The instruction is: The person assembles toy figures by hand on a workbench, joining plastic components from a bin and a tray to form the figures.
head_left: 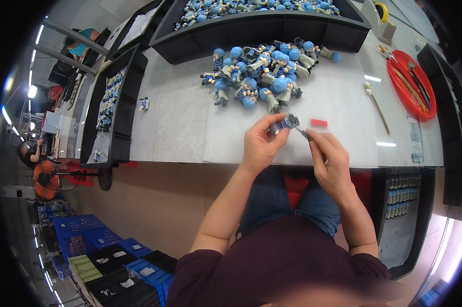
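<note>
My left hand (260,147) is closed on a small figurine (284,124), its dark shoes turned toward my right hand. In my right hand (334,162) a thin dark tool (303,134) is pinched, its narrow tip close to the shoes. Whether the tip touches them is too small to tell. Just past my fingers a pink block (319,123) lies on the white table (185,133). Beyond both hands spreads a loose pile of blue-haired figurines (279,84), some in striped clothes and some in pale robes.
A black bin (261,34) of figurines stands at the back. To the left are a black tray (122,130) and a lone figurine (144,104). At right lie a brush (377,108), a red dish (428,105) of tools and a tape dispenser (382,25). Another tray (395,240) sits lower right.
</note>
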Tool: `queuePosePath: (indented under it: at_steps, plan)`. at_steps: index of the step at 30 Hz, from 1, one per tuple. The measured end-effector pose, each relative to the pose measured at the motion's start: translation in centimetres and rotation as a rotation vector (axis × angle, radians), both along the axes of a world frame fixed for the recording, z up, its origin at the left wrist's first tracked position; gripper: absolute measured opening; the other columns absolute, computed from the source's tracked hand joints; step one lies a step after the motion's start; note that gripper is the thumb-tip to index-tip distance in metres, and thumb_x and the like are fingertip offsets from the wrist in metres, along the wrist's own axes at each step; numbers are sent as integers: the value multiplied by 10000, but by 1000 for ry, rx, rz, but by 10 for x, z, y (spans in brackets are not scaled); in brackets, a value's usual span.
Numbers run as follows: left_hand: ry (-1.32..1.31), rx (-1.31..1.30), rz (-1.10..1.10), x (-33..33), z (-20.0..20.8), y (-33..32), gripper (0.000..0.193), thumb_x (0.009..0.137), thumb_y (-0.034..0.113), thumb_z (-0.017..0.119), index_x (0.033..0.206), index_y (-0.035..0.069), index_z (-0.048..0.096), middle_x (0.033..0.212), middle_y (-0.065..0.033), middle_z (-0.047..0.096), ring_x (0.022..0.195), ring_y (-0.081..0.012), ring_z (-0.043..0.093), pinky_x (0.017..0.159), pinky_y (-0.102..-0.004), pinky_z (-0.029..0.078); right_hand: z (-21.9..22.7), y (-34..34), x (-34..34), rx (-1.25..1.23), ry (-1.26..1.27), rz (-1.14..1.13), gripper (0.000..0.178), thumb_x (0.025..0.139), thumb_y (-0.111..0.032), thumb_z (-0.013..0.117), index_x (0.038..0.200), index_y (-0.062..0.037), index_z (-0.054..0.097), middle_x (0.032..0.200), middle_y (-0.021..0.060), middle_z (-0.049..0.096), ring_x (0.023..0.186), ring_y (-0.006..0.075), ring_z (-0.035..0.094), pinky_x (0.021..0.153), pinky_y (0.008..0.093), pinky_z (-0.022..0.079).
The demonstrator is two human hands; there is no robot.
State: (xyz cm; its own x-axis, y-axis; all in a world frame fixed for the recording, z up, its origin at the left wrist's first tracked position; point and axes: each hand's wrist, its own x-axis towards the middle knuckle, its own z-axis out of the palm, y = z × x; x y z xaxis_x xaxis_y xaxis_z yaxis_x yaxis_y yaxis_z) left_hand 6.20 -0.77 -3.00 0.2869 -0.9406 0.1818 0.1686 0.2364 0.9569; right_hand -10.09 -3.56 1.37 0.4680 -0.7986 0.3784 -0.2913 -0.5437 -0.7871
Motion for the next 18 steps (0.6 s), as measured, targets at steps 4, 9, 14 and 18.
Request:
queuePosePath:
  at_steps: [4, 9, 14, 18]
  plan:
    - [-11, -9, 3, 0, -1, 0, 293, 769, -20, 571, 1054, -64, 518, 957, -56, 537, 869, -92, 511, 761, -210, 415, 0, -2, 2, -32, 12, 0, 213, 791, 3, 527, 999, 1, 572, 791, 123, 550, 589, 215, 530, 531, 299, 423]
    - [-13, -13, 2, 1, -1, -1, 292, 770, -16, 571, 1055, -58, 523, 951, -54, 539, 862, -90, 510, 754, -207, 416, 1, -5, 2, -10, 37, 14, 204, 790, 2, 525, 989, 5, 573, 775, 123, 551, 594, 224, 536, 538, 303, 426]
    - [-36, -23, 16, 0, -2, -1, 280, 766, -6, 577, 1040, -49, 538, 940, -48, 542, 828, -76, 505, 706, -191, 413, 1, -7, 2, -27, 27, 21, 196, 791, 2, 521, 980, 10, 573, 773, 127, 554, 601, 233, 541, 542, 304, 428]
    - [-46, -6, 19, 1, -3, -1, 279, 761, -5, 581, 1036, -43, 544, 932, -42, 542, 812, -68, 501, 682, -181, 409, 0, -8, 3, -58, 20, 26, 193, 792, 1, 520, 977, 11, 573, 775, 128, 554, 607, 237, 543, 545, 307, 429]
